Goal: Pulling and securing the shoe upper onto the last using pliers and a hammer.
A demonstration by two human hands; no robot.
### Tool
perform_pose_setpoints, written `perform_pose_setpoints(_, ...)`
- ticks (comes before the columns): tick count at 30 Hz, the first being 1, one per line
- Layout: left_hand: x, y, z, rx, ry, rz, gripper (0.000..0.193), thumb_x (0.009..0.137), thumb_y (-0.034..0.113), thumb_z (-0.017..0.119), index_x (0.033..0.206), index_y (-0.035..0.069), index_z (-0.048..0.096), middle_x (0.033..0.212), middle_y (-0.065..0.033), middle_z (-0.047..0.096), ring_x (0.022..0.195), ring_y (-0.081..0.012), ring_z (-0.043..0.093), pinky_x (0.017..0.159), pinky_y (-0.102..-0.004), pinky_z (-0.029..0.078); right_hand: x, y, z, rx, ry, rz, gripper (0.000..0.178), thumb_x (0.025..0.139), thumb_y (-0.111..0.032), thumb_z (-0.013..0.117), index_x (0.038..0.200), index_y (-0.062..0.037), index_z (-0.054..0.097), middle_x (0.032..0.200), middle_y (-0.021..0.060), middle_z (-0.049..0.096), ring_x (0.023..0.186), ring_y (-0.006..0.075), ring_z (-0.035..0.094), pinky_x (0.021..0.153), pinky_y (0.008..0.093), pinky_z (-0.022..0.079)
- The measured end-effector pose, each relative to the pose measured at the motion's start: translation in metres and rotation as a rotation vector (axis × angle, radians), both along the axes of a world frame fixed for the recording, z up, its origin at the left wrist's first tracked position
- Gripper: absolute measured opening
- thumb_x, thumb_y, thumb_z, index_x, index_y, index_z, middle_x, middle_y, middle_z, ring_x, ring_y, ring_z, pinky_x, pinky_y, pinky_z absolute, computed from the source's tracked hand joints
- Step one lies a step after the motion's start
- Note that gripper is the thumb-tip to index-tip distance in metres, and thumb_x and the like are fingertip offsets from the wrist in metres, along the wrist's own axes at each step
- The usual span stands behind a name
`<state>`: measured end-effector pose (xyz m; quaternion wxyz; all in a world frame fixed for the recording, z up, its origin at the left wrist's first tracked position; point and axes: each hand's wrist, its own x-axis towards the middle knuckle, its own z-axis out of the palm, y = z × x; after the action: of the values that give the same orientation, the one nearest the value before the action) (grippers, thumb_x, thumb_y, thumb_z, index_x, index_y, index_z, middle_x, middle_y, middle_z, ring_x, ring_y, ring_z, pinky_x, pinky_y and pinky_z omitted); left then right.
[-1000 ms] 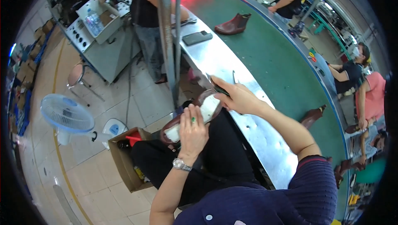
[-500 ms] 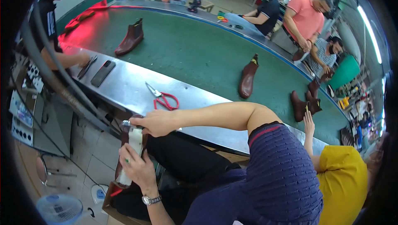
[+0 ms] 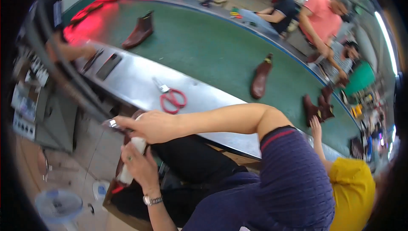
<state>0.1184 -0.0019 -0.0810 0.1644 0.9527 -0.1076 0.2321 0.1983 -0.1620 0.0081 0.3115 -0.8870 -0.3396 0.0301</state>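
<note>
Hand-working of the brown boot [image 3: 120, 167], white strip [image 3: 139, 144] uppermost, is judged underway, the boot being clasped over the lap [image 3: 187, 154] by the left hand [image 3: 141, 166], a blurred silver-ended tool [image 3: 112, 123] apparently gripped by the right hand [image 3: 159, 126]; steady bracing is called for next.

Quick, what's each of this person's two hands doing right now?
Left hand: closed on a brown-and-white piece.
Right hand: fingers bent, something shiny at the fingertips; too blurred to tell its grip.
</note>
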Motion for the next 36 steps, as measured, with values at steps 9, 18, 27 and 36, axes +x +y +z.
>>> perform_pose_setpoints(9, 0.002, -0.006, 0.027, 0.070, 0.136, 0.001, 0.071, 0.072, 0.016, 0.076, 0.129, -0.013, 0.045, 0.124, -0.0254, 0.051, 0.119, -0.0382, 0.047, 0.105, -0.0455, 0.037, -0.002, -0.029, -0.007, -0.366, 0.058, -0.054, 0.057, 0.093, -0.020, 0.057, 0.144, -0.0141, 0.033, 0.069, 0.0229, 0.061, 0.065, 0.0440, 0.060, 0.058, 0.0534, 0.042)
perform_pose_setpoints(18, -0.009, -0.004, 0.005, 0.397, 0.007, 0.060, 0.058, 0.087, 0.019, 0.061, 0.128, -0.018, 0.045, 0.123, -0.0286, 0.049, 0.120, -0.0430, 0.048, 0.107, -0.0484, 0.038, -0.023, 0.004, -0.001, -0.421, 0.048, -0.052, 0.062, 0.092, -0.016, 0.057, 0.148, -0.0140, 0.029, 0.070, 0.0244, 0.064, 0.063, 0.0429, 0.063, 0.055, 0.0519, 0.046)
perform_pose_setpoints(27, -0.009, 0.001, 0.007, 0.093, -0.055, 0.017, 0.054, 0.081, 0.014, 0.063, 0.124, -0.015, 0.050, 0.120, -0.0254, 0.051, 0.118, -0.0412, 0.051, 0.105, -0.0494, 0.041, -0.036, 0.006, -0.015, -0.372, -0.039, -0.046, 0.070, 0.089, -0.014, 0.058, 0.150, -0.0143, 0.025, 0.059, 0.0189, 0.060, 0.054, 0.0382, 0.062, 0.050, 0.0485, 0.047)
perform_pose_setpoints(36, -0.025, 0.018, 0.040, 0.419, 0.097, 0.130, 0.061, 0.074, 0.012, 0.067, 0.126, -0.015, 0.049, 0.124, -0.0276, 0.055, 0.120, -0.0379, 0.049, 0.116, -0.0448, 0.025, -0.045, 0.021, 0.001, -0.284, -0.067, -0.040, 0.070, 0.091, -0.014, 0.059, 0.151, -0.0156, 0.023, 0.061, 0.0183, 0.060, 0.056, 0.0386, 0.061, 0.052, 0.0467, 0.045)
